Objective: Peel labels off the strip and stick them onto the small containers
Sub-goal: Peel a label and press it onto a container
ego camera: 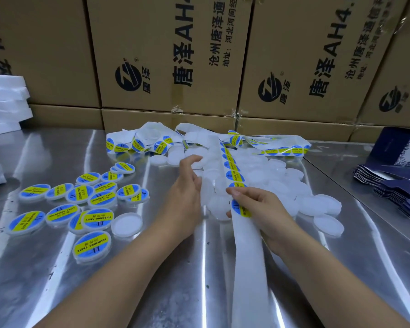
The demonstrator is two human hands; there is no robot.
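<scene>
Peeling step: right hand (258, 204) pinches white backing strip (246, 256) at blue-yellow oval label (240, 208); left hand (187, 190) curls over blank white round containers (282, 183), grip unclear. Next likely: free label, stick on.

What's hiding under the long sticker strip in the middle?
Plain white containers are piled under the sticker strip; nearer, it lies over the shiny table. The right hand grips it. How many containers the strip covers cannot be seen.
</scene>
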